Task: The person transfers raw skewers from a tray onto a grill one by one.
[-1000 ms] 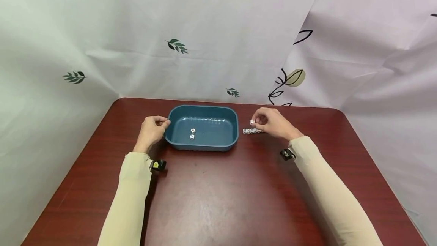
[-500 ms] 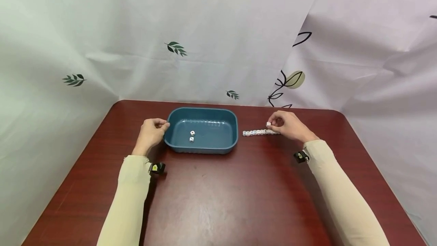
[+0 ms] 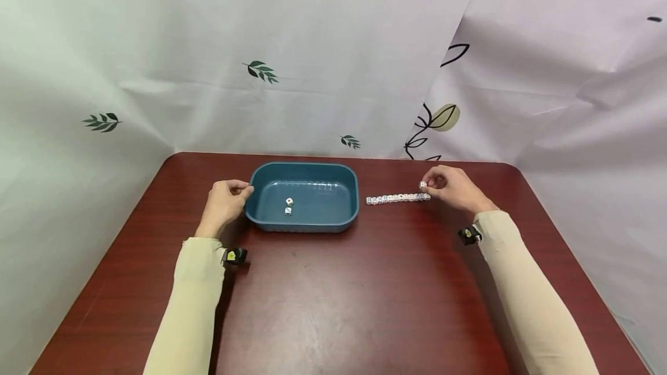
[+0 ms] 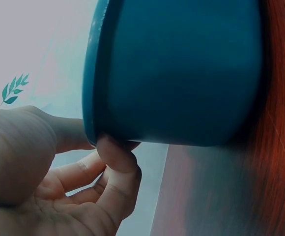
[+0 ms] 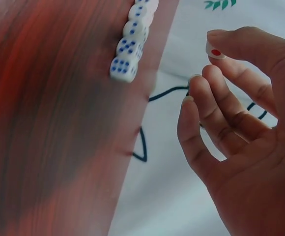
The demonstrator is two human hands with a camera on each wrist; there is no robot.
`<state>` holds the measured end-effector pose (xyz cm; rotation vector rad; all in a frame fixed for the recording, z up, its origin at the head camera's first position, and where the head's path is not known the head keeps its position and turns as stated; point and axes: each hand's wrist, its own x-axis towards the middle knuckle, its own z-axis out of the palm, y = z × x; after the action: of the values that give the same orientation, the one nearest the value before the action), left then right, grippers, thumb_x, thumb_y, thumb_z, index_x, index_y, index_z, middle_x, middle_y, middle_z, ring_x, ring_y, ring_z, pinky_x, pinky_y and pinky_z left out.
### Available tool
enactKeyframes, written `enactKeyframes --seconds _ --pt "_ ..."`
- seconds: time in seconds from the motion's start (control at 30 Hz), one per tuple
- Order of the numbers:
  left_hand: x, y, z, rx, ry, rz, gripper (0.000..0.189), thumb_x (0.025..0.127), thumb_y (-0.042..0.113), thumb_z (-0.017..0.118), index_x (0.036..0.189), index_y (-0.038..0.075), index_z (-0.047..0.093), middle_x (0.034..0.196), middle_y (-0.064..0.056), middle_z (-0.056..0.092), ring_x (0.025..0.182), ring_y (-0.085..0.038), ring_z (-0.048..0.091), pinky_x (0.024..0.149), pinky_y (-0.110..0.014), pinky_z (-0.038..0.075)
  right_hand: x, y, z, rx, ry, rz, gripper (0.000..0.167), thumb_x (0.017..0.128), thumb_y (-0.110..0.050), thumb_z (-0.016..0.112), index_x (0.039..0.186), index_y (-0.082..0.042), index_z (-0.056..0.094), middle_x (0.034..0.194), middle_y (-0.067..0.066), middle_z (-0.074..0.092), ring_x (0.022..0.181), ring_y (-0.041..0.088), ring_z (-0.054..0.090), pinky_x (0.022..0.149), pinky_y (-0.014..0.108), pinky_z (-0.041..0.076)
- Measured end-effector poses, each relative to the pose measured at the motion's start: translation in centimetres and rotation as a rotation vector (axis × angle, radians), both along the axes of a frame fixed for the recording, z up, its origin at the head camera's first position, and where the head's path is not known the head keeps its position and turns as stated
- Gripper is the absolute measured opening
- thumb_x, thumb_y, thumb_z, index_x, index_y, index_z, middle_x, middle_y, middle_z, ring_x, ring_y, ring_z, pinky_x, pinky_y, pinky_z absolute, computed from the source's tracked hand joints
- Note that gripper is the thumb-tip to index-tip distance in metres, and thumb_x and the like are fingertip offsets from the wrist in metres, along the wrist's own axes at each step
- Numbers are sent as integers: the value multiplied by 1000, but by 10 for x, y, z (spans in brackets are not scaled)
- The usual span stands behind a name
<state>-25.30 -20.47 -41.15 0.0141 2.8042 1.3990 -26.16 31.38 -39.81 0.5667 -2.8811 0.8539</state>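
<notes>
My left hand (image 3: pixel 224 204) pinches the left rim of a blue rectangular tray (image 3: pixel 302 227); in the left wrist view thumb and finger meet at the edge of the tray (image 4: pixel 182 73). Two white dice lie inside, one die (image 3: pixel 289 202) just behind the other die (image 3: pixel 288 211). Between thumb and index finger, my right hand (image 3: pixel 455 190) holds a white die (image 3: pixel 423 185), whose red dot shows on the die (image 5: pixel 215 52) in the right wrist view. It hangs just above the right end of a row of white dice (image 3: pixel 396 198) on the table, apart from the end die (image 5: pixel 124 69).
The dark red wooden table (image 3: pixel 333 300) reaches back to a white cloth (image 3: pixel 292 28) with printed leaves. The row of dice lies to the right of the tray, a short gap from it. A small black wrist camera (image 3: pixel 237 256) sits at the left wrist.
My right hand has moved right along the row with the die in its fingers, uncovering more of the row. The left hand has stayed at the tray's rim. The view has shifted slightly.
</notes>
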Motion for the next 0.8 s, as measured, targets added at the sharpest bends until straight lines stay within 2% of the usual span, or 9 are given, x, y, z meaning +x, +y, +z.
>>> enactKeyframes --seconds 0.37,0.53,0.63,0.8 --pt "0 0 1 3 4 -12 36 106 20 57 124 -10 65 108 -23 64 93 -31 59 74 -34 49 -3 30 -15 23 -56 -84 4 91 -7 75 93 -7 72 83 3 65 79 21 59 72 29 43" --pt "0 0 0 -4 10 -6 36 106 21 57 123 -10 65 107 -23 65 93 -31 60 74 -34 49 -5 39 -25 24 -114 -107 5 92 -9 75 94 -6 72 82 3 64 79 21 58 72 30 44" --pt "0 0 -1 -5 3 -3 37 106 21 57 124 -10 65 108 -23 65 94 -32 60 75 -35 50 -6 41 -31 31 -133 -99 4 91 -8 75 93 -5 72 80 2 64 77 20 58 71 30 44" --pt "0 1 -1 -3 9 -2 36 106 21 58 124 -10 65 108 -23 64 95 -32 60 75 -35 49 -8 40 -37 35 -108 -63 5 88 -4 76 91 -6 73 77 1 63 73 17 58 68 28 44"
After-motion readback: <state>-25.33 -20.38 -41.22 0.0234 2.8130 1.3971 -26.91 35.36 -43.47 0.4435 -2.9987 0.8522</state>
